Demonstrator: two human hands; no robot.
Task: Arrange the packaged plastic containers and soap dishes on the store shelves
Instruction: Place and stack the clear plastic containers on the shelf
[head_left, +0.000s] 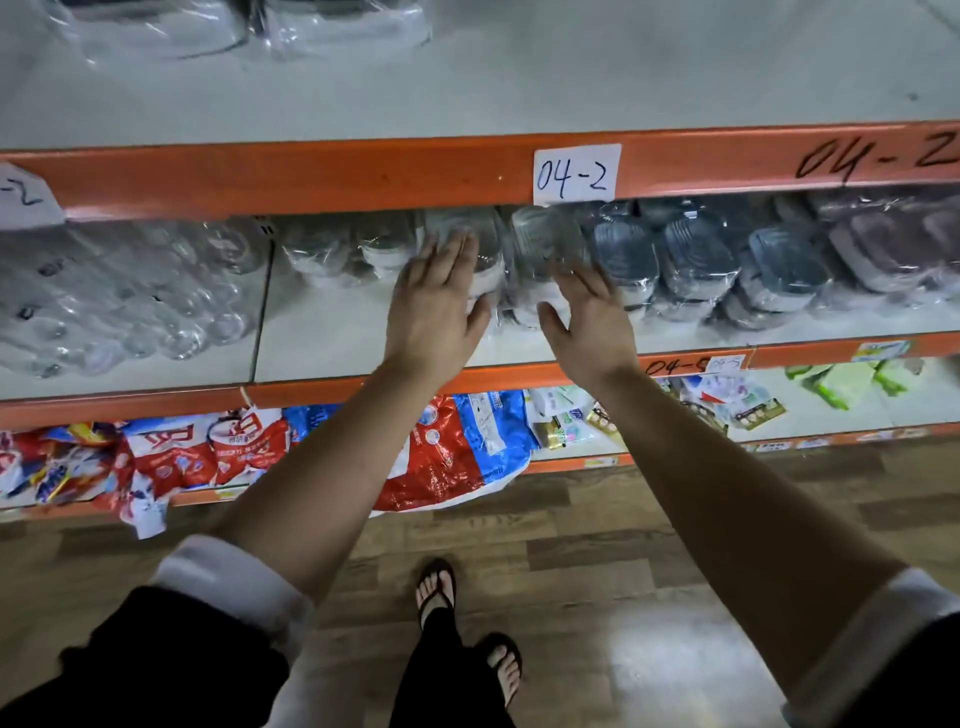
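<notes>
Left hand (436, 304) and right hand (589, 317), fingers straight, are bracketing the wrapped clear containers (543, 244) mid-frame. The person is likely squaring them beside the soap dishes (696, 260).

The wrapped packs (156, 26) on the top shelf are cut off by the upper edge. The paper label (26, 200) at the left edge shows only "-2". The orange beam (311, 176) hides the tops of the clear containers (545, 244), which are blurred, and the left hand (436, 306) covers part of one. The printed tag (880, 351) lower down is too small to read.
</notes>
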